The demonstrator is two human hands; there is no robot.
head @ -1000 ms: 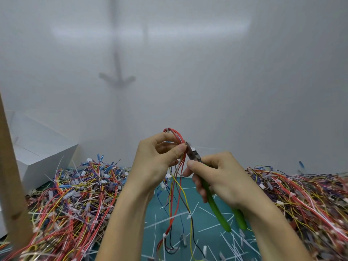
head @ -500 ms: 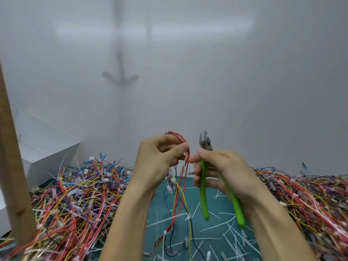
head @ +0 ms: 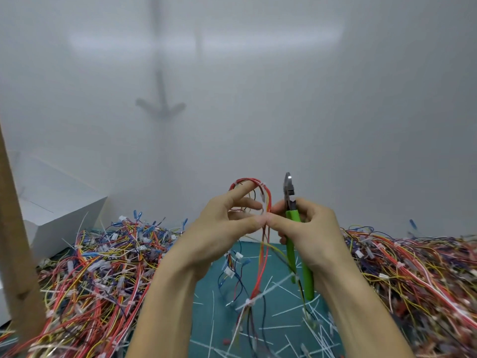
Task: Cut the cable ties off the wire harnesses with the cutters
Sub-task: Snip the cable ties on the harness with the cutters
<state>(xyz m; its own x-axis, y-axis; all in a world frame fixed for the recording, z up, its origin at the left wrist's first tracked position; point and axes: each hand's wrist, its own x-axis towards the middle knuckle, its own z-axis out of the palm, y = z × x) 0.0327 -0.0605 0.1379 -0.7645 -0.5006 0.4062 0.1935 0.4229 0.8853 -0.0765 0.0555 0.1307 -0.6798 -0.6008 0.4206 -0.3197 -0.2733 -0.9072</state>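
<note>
Now holding a wire harness (head: pixel 268 200) up in front, loop at the top and strands hanging straight down toward the green mat (head: pixel 219 324). Gripping it with the left hand (head: pixel 224 226), forefinger hooked through the loop and thumb pinching the strands. Clasping the cutters (head: pixel 292 218) in the right hand (head: pixel 309 228), fingers wrapped round the green handles, nose pointing straight up, jaws seemingly closed; also pressing that thumb on the strands, tip to tip with the left one. Carrying the cutters parallel to the strands and just right of the loop; probably needs the nose tipped leftward to reach the white cable tie (head: pixel 263 184) on the loop's crown. Showing a second tie (head: pixel 248 302) lower down, well below both hands.
</note>
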